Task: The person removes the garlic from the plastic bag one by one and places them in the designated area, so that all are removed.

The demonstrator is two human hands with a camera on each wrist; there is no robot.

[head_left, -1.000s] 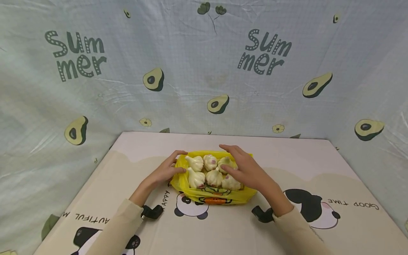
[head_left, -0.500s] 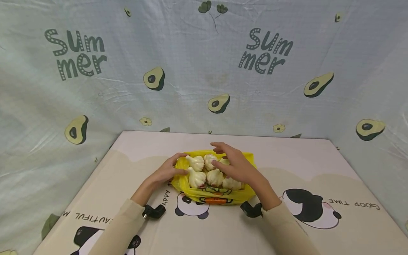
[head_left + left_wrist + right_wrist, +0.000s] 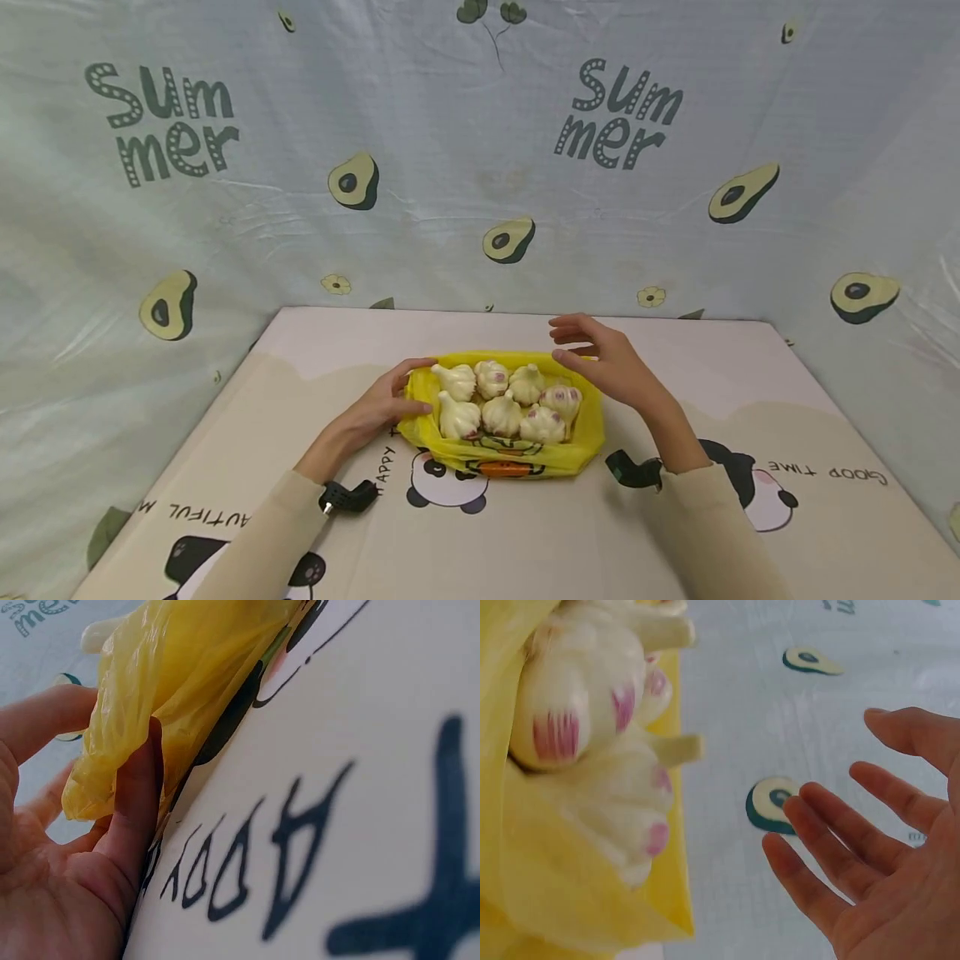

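Yellow plastic bag point(image 3: 573, 457) round garlic bulbs point(image 3: 501, 416): our left hand point(image 3: 386, 403) apparently grips its end, fingertips partly hidden; our right hand point(image 3: 617, 363) hangs apart, fingers relaxed.

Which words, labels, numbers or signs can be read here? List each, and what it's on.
"sum mer", twice: wall.
"HAPPY": table, sideways, near the left hand; next letter unclear.
"AUTIFUL M": table, upside down, start hidden by the left sleeve.
"GOOD TIME": table, upside down.
Print on the bag: no words I can make out.
Faint marks on the wall: too small to read.
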